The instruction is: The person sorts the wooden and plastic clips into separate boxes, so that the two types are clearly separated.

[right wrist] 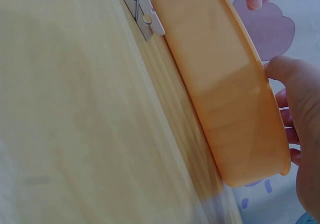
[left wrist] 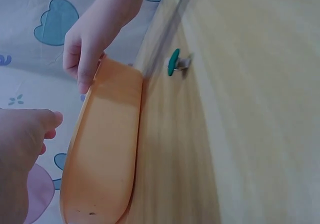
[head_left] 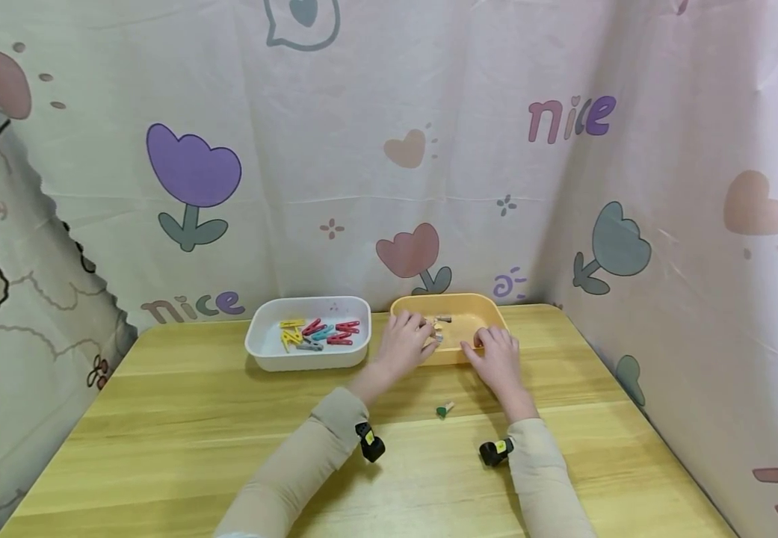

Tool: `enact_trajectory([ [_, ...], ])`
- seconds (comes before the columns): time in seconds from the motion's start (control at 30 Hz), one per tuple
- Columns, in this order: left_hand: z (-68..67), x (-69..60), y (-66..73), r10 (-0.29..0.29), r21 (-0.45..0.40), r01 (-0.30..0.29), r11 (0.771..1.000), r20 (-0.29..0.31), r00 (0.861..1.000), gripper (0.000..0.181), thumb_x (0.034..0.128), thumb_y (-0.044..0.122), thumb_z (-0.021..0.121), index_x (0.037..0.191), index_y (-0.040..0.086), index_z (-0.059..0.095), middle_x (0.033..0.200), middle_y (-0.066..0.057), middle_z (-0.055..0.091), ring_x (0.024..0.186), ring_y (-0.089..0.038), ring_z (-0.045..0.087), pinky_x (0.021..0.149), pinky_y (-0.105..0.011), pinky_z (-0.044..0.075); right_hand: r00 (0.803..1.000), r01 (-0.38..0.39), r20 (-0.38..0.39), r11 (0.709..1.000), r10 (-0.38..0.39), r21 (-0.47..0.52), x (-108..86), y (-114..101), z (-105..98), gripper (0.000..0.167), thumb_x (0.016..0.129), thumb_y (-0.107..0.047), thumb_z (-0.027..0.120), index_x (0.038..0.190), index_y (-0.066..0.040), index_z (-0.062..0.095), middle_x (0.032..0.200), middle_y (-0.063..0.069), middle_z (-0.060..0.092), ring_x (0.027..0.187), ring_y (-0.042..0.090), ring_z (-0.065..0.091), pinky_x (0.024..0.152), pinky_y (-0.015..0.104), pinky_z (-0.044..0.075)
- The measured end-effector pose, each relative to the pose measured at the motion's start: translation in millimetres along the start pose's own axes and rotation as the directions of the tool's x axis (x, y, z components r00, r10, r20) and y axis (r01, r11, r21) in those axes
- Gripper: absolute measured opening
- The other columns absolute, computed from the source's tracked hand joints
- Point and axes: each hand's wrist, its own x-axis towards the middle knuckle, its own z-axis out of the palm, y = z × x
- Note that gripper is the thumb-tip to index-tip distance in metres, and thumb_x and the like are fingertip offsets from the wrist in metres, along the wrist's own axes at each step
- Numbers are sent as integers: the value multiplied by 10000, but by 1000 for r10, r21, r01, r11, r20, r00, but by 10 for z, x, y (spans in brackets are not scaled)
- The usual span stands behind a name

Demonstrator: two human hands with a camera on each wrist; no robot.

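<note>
A yellow plastic tray [head_left: 465, 302] stands at the back of the table with a few small clips [head_left: 444, 319] inside. My left hand [head_left: 402, 344] reaches over its left side, fingers pointing down among the clips; whether they pinch one is hidden. In the left wrist view the thumb and fingers of this left hand [left wrist: 25, 149] are above the rim. My right hand [head_left: 499, 359] grips the tray's front rim near the right corner, thumb outside and fingers inside. In front of the tray, a wooden clothespin [right wrist: 142, 12] with a green ornament [left wrist: 173, 62] lies on the table.
Left of the yellow tray stands a white tray [head_left: 308, 362] holding several red, yellow, blue and grey clothespins [head_left: 311, 329]. A patterned curtain [head_left: 335, 149] hangs behind both trays and along the sides of the wooden table [head_left: 180, 418].
</note>
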Motion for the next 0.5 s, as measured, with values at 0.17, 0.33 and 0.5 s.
enact_trajectory([
  [0.17, -39, -68, 35, 43, 8, -43, 999, 1, 999, 219, 860, 456, 700, 956, 259, 700, 1039, 57, 642, 983, -158, 514, 776, -310, 394, 1000, -9, 14, 1000, 9, -1, -1, 3, 2, 285, 886, -336, 684, 807, -109, 532, 813, 51, 480, 821, 260, 420, 819, 443, 326],
  [0.33, -62, -123, 74, 83, 13, -83, 996, 24, 996, 229, 855, 457, 706, 969, 259, 705, 1037, 65, 629, 1005, -152, 506, 821, -317, 398, 1000, -4, 7, 1000, 4, 5, -11, 0, -2, 283, 877, -328, 690, 805, -105, 534, 812, 58, 487, 812, 262, 421, 827, 456, 330],
  [0.5, -67, -186, 109, 141, 18, -142, 990, 19, 990, 229, 864, 460, 693, 962, 252, 697, 1015, 56, 623, 992, -158, 500, 837, -325, 401, 1000, -3, 6, 1000, 3, 10, -8, -5, -2, 277, 880, -321, 691, 802, -111, 526, 810, 60, 487, 803, 265, 415, 829, 456, 328],
])
